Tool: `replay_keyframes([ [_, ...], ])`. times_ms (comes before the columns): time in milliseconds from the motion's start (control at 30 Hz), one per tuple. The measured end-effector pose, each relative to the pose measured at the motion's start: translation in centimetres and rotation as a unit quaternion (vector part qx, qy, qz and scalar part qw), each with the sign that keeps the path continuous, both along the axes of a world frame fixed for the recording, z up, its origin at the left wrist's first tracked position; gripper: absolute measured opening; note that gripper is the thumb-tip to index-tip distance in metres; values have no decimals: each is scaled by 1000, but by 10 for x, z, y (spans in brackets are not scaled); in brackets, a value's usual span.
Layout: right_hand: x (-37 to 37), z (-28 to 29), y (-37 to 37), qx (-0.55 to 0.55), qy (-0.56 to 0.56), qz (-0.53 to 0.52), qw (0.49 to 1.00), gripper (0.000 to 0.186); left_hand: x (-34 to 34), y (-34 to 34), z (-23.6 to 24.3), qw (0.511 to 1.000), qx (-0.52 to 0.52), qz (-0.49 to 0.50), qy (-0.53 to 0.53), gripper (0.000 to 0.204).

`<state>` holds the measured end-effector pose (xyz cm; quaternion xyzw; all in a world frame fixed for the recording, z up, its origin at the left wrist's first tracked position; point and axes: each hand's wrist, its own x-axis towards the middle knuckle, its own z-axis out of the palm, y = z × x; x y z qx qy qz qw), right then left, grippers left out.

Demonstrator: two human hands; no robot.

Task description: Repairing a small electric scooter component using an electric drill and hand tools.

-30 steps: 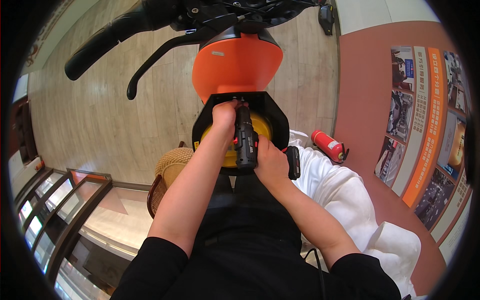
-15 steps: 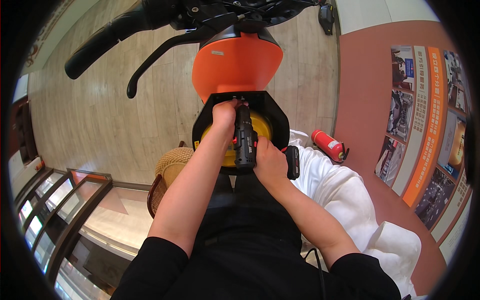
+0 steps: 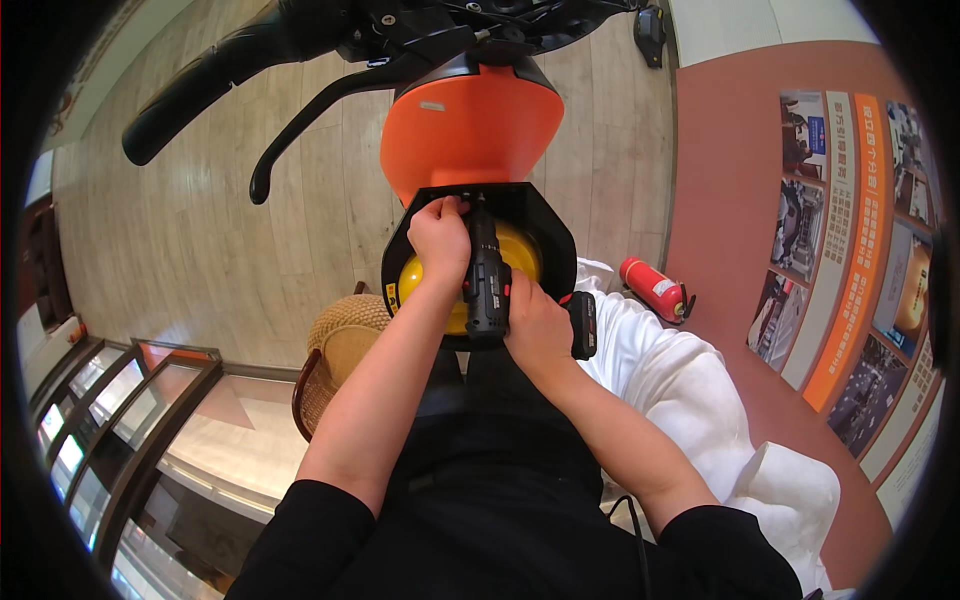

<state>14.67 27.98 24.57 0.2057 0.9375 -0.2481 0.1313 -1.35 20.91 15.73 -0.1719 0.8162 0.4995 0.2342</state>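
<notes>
Right hand (image 3: 537,325) grips the cordless drill (image 3: 487,280), its tip at the far edge of the black panel (image 3: 552,225). Left hand (image 3: 440,237) pinches beside the tip. Open floor (image 3: 200,230) lies left.

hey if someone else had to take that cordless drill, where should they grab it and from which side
Take the cordless drill by its handle, where the right hand already wraps it, coming from the person's side, below the scooter's black panel. The nose points up into the panel beside the left hand, and the battery juts right, so the handle looks like the only clear, graspable part.
</notes>
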Motion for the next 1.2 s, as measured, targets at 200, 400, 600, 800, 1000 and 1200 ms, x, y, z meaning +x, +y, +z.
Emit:
replay_keyframes([
  [200,-1,0,-2,6,0,5,1000,68,1,-1,-2,1000,12,4,11,30],
  [400,-1,2,-1,1,-3,-10,1000,61,1,3,7,1000,0,-2,12,31],
  [600,-2,2,-1,5,-2,-2,1000,61,1,3,8,999,0,-14,38,28],
  [800,-3,2,-1,5,-9,0,1000,53,1,2,5,999,0,-15,39,28],
  [1000,-4,3,-2,4,-10,-5,1000,51,1,2,1,999,7,-12,36,29],
  [1200,-4,3,-4,7,-12,-12,1000,51,1,2,1,999,12,-11,37,28],
])
